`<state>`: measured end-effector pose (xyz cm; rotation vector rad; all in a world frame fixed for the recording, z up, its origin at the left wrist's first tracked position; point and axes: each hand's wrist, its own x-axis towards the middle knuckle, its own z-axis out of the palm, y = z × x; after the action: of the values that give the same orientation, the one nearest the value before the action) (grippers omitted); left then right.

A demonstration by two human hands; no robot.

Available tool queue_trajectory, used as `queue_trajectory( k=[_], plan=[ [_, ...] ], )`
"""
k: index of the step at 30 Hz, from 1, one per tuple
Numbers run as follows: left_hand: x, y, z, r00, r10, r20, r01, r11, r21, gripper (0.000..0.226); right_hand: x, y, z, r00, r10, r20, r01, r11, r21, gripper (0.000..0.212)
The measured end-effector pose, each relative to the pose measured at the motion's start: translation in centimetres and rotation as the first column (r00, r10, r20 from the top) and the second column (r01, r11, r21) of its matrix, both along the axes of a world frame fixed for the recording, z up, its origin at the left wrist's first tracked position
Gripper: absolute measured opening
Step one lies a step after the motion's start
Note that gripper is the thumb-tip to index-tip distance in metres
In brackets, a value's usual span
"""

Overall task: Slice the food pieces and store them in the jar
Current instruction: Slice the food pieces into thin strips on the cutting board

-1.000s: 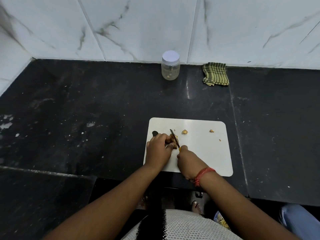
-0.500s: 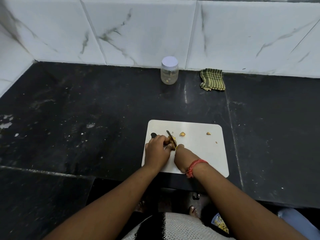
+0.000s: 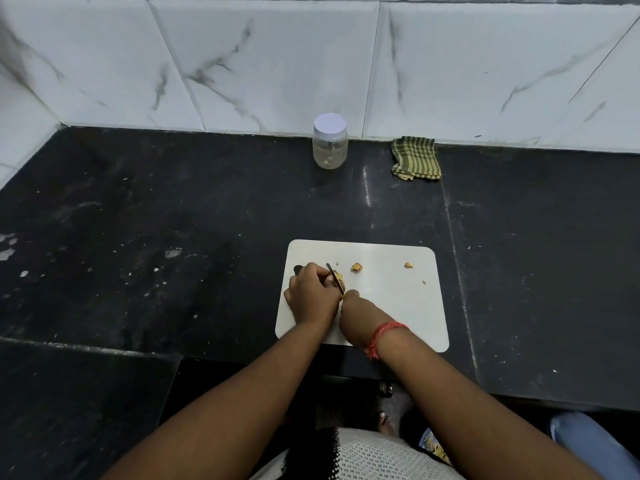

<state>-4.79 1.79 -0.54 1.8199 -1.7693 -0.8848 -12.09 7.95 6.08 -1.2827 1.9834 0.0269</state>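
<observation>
Black stone counter (image 3: pixel 173 209), scuffed and flecked white, backed by a white marble-veined tile wall (image 3: pixel 277 64).

White cutting board (image 3: pixel 391 306) lies at the near edge of the counter, right of centre. Both hands work at its left end.

Left hand (image 3: pixel 311 296): fingers curled down over a yellowish food piece (image 3: pixel 338 276), pinning it to the board; most of the piece is hidden under the fingers.

Right hand (image 3: pixel 356 308): fingers closed round the handle of a knife (image 3: pixel 335 278), handle itself hidden in the fist. Thin blade angles up and away to the far left, lying against the food piece just beside the left fingertips. Red thread bracelet (image 3: pixel 382 336) on the right wrist.

2 cut bits on the board: 1 larger (image 3: pixel 356 267) just right of the blade, 1 smaller (image 3: pixel 408 264) further right; a crumb (image 3: pixel 424 282) near it.

Jar (image 3: pixel 330 142) stands upright at the far edge against the wall, well apart from the board, white lid on, clear body with a few pale pieces at the bottom.

Green striped cloth (image 3: pixel 415 158), folded, right of the jar by the wall.
</observation>
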Motion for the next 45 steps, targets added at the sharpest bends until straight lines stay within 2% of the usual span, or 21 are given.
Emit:
queue_trajectory(
  k=[8, 12, 19, 26, 34, 39, 45],
  plan=[
    [0.2, -0.1, -0.4, 1.0, -0.026, 0.009, 0.026, 0.999, -0.03, 0.01, -0.2, 0.2, -0.5, 1.0, 0.003, 0.019, -0.003, 1.0, 0.01, 0.03],
    [0.1, -0.2, -0.4, 1.0, -0.001, 0.006, 0.001, 1.0, -0.013, 0.009, -0.3, 0.6, -0.9, 0.999, 0.001, 0.046, -0.001, 1.0, -0.009, 0.019],
    [0.0, -0.3, -0.4, 1.0, -0.002, 0.03, 0.002, 1.0, 0.009, 0.007, -0.5, 1.6, -1.6, 1.0, 0.011, 0.015, -0.012, 1.0, 0.02, 0.029],
    [0.0, -0.4, -0.3, 1.0, 0.0, 0.009, -0.001, 1.0, 0.027, 0.009, -0.8, 1.3, -1.5, 0.999, -0.023, 0.042, 0.023, 1.0, 0.009, 0.028],
    [-0.1, -0.4, -0.5, 1.0, 0.006, 0.023, -0.007, 0.999, 0.032, 0.01, -0.8, 2.4, -0.9, 0.995, 0.099, -0.011, -0.098, 0.995, 0.029, 0.034],
    [0.0, -0.4, -0.4, 1.0, 0.009, 0.016, -0.009, 1.0, 0.03, 0.009, -1.0, 2.9, -1.2, 0.999, 0.018, 0.026, -0.018, 1.0, 0.0, 0.03],
    [0.0, -0.4, -0.4, 1.0, 0.002, 0.014, -0.002, 1.0, 0.023, 0.01, -1.2, 4.2, -0.8, 0.998, 0.067, 0.0, -0.067, 0.998, 0.002, 0.031]
  ],
)
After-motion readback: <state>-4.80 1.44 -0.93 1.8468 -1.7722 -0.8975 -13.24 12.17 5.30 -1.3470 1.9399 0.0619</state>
